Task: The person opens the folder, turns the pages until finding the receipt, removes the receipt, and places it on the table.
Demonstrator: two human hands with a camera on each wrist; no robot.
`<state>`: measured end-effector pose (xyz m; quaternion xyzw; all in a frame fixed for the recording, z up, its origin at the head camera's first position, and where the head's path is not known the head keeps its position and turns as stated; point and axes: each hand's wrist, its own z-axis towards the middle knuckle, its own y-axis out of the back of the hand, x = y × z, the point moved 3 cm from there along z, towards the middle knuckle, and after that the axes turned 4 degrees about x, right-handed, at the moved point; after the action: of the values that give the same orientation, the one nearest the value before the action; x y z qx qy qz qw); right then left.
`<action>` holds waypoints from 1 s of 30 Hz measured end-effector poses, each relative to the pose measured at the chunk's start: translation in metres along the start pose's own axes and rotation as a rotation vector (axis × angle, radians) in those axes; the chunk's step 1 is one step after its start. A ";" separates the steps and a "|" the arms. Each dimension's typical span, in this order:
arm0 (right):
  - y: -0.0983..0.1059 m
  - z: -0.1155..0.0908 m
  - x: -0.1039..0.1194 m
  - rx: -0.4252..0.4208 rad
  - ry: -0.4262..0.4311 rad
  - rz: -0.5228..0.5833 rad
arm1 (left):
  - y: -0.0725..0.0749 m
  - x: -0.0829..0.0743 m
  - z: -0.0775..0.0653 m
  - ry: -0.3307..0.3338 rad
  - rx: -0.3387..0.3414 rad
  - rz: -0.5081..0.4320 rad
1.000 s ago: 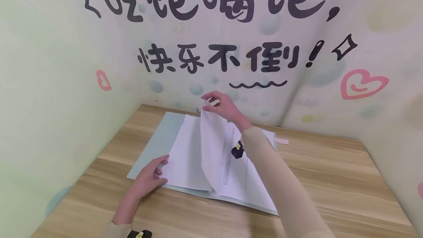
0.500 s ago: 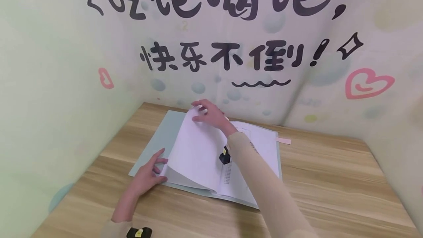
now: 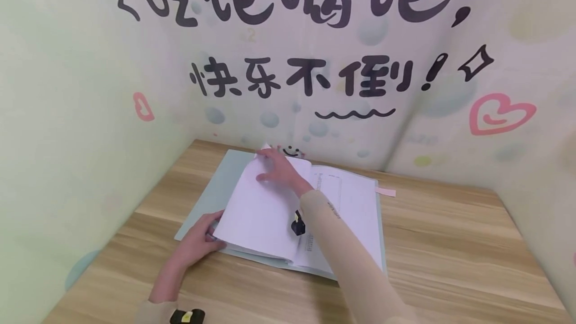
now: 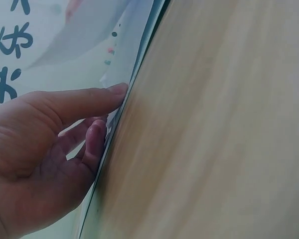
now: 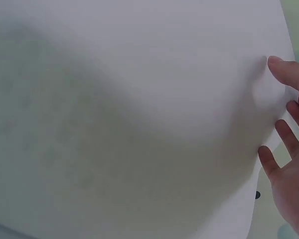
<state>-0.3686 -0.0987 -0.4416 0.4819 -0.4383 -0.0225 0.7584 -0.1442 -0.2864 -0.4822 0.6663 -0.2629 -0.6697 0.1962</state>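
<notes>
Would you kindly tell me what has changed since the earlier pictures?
The right hand has swept left and slightly down, carrying the page over to the left side of the open folder. The left hand stays at the folder's near edge; the pink tab still sticks out at right.

The page (image 3: 252,209) looks like smooth matt paper, the table (image 3: 454,244) like grained wood.
</notes>
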 end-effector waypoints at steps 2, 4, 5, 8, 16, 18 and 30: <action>-0.004 0.000 -0.002 0.007 0.002 -0.016 | 0.000 0.000 0.000 0.002 0.005 -0.009; -0.008 0.000 -0.004 0.012 -0.002 -0.037 | 0.001 0.000 0.001 0.007 0.011 -0.014; -0.009 0.000 -0.004 0.014 -0.005 -0.038 | 0.001 0.000 0.001 0.006 0.014 -0.016; -0.014 -0.002 -0.002 0.036 -0.019 -0.055 | 0.002 0.001 0.002 -0.012 0.022 -0.033; -0.030 -0.008 -0.003 0.132 -0.094 -0.216 | 0.005 0.003 0.002 -0.079 0.056 -0.055; -0.032 -0.010 -0.002 0.139 -0.100 -0.235 | 0.006 0.003 0.002 -0.089 0.060 -0.052; -0.040 -0.014 0.001 0.166 -0.126 -0.268 | 0.009 0.001 0.000 -0.126 0.096 -0.008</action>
<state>-0.3423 -0.1106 -0.4732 0.5949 -0.4169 -0.1173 0.6771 -0.1454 -0.2939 -0.4777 0.6327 -0.3038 -0.6975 0.1445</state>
